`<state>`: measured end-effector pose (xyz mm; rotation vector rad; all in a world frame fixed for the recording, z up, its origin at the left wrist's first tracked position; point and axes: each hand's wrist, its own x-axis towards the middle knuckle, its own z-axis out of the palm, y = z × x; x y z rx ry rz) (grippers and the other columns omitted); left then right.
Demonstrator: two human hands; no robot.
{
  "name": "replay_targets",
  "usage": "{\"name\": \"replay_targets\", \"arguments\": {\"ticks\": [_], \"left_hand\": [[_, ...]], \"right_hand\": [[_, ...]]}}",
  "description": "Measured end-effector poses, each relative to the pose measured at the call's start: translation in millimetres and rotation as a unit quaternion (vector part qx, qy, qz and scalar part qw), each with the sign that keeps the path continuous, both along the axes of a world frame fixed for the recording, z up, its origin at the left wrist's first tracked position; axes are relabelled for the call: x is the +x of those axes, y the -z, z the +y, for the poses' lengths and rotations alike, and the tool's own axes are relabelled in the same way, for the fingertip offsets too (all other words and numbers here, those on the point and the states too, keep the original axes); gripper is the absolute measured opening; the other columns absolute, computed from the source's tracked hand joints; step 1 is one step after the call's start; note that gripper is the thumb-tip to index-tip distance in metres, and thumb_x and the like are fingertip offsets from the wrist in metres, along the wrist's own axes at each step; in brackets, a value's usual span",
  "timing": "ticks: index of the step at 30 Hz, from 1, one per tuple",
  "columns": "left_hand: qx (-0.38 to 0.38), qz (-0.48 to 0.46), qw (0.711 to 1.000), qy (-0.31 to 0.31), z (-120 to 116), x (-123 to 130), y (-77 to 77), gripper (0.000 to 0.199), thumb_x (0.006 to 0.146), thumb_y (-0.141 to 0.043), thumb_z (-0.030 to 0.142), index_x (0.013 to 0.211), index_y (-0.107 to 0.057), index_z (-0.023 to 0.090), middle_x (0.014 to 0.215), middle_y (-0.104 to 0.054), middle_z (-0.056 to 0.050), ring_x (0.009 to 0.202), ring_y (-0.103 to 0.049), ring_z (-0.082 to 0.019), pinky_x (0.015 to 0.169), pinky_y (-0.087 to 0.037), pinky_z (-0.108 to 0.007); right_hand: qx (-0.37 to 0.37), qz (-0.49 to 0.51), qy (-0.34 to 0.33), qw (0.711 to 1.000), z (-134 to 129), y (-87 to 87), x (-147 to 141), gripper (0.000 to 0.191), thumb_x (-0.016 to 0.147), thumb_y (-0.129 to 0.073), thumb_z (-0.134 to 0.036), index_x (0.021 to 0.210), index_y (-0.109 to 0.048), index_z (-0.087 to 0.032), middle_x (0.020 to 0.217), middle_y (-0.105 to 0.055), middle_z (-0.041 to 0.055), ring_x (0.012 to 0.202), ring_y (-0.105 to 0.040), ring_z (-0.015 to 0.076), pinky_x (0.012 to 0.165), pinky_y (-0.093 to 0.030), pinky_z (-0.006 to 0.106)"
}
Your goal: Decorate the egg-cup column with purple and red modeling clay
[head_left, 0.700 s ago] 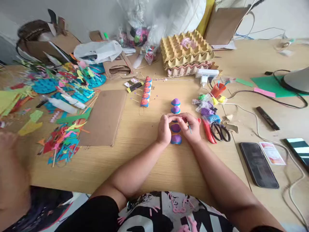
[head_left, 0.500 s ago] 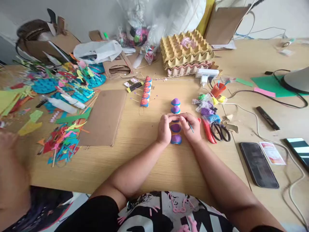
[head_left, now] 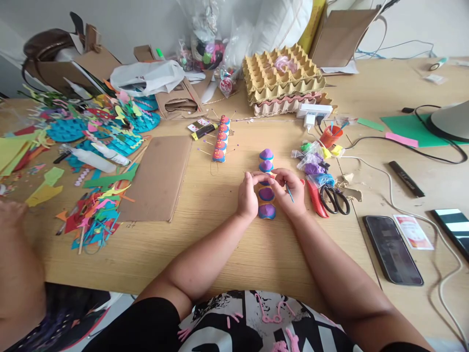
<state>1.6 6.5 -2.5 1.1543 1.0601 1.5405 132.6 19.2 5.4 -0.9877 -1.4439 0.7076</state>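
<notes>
A row of purple-and-blue clay-covered egg-carton cups [head_left: 266,194] runs up the table in front of me, its middle partly hidden by my fingers. Over it, my left hand [head_left: 249,196] reaches its fingers across to my right hand, the fingertips closed around something too small to name. A speck of red shows at those fingertips. My right hand [head_left: 292,194] is closed, with a thin blue stick [head_left: 289,193] held between its fingers. Farther back lies a similar strip of red-and-blue cups [head_left: 221,139] with faces and thin pins sticking out at its sides.
Brown cardboard [head_left: 157,178] and paper scraps [head_left: 98,212] lie left. Egg trays [head_left: 284,73] are stacked behind. To the right are bagged clay [head_left: 315,166], a red-handled tool [head_left: 317,199], scissors [head_left: 334,199], and a phone [head_left: 393,250]. Another person's arm [head_left: 20,259] rests at far left.
My fingertips have parted slightly, and a red speck now shows between them. Both hands stay over the purple row. The other person's arm has shifted slightly.
</notes>
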Motion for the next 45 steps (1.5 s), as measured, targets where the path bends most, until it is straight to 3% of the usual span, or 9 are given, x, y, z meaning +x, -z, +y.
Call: {"name": "replay_targets", "arguments": {"ticks": [9,12,18,22,33,41,45], "left_hand": [[-0.018,-0.004,1.000,0.000,0.6,-0.5,0.7,0.083,0.107,-0.019,0.073,0.089,-0.085,0.025,0.105,-0.079,-0.007,0.114,-0.070,-0.025,0.112,-0.048,-0.041],[-0.023,-0.010,1.000,-0.003,1.6,-0.4,2.1,0.082,0.107,-0.020,0.072,0.091,-0.085,0.025,0.105,-0.079,-0.007,0.114,-0.069,-0.025,0.112,-0.048,-0.041],[-0.032,-0.035,0.999,0.001,3.4,0.9,5.4,0.081,0.104,-0.025,0.078,0.092,-0.085,0.024,0.106,-0.077,-0.007,0.115,-0.069,-0.025,0.110,-0.051,-0.039],[-0.038,-0.054,0.998,-0.005,2.3,2.0,3.7,0.080,0.104,-0.027,0.079,0.092,-0.084,0.024,0.108,-0.077,-0.007,0.118,-0.068,-0.025,0.112,-0.051,-0.038],[-0.044,-0.029,0.999,0.008,2.1,-0.5,1.5,0.083,0.106,-0.017,0.073,0.090,-0.083,0.024,0.107,-0.076,-0.008,0.115,-0.070,-0.025,0.113,-0.053,-0.041],[-0.029,-0.012,0.999,0.011,0.0,-0.7,0.7,0.085,0.106,-0.016,0.075,0.088,-0.083,0.025,0.107,-0.077,-0.008,0.115,-0.071,-0.024,0.113,-0.054,-0.040],[-0.011,-0.017,1.000,0.010,-2.3,-0.2,-1.5,0.081,0.107,-0.021,0.073,0.090,-0.083,0.024,0.108,-0.077,-0.008,0.115,-0.072,-0.025,0.112,-0.054,-0.040]], "right_hand": [[-0.074,0.086,0.019,0.993,5.8,5.1,-0.6,0.039,0.089,-0.076,-0.062,0.085,-0.077,-0.024,0.082,-0.079,0.0039,0.075,-0.070,0.0191,0.073,-0.058,0.035],[-0.038,0.066,0.041,0.996,4.0,4.7,1.0,0.033,0.093,-0.074,-0.056,0.088,-0.079,-0.024,0.085,-0.080,0.0045,0.078,-0.071,0.0195,0.074,-0.057,0.036],[0.088,-0.104,0.002,0.991,-1.5,1.7,1.1,0.015,0.099,-0.072,-0.036,0.100,-0.083,-0.026,0.074,-0.074,0.0019,0.068,-0.063,0.0177,0.070,-0.052,0.036],[0.120,-0.132,0.013,0.984,1.0,4.3,0.2,0.013,0.098,-0.071,-0.032,0.098,-0.082,-0.025,0.069,-0.069,0.0006,0.065,-0.060,0.0167,0.069,-0.051,0.036],[0.023,-0.105,-0.013,0.994,-0.9,9.9,-1.2,0.031,0.094,-0.074,-0.042,0.123,-0.077,-0.031,0.072,-0.065,-0.0005,0.068,-0.059,0.0194,0.073,-0.053,0.039],[0.046,-0.070,-0.021,0.996,-1.3,2.2,-1.1,0.036,0.093,-0.078,-0.045,0.123,-0.075,-0.026,0.069,-0.058,-0.0030,0.063,-0.053,0.0166,0.066,-0.047,0.034],[0.023,-0.070,-0.029,0.997,-1.2,0.0,-1.2,0.040,0.093,-0.076,-0.049,0.125,-0.073,-0.025,0.071,-0.062,-0.0020,0.063,-0.054,0.0163,0.064,-0.048,0.034]]}}
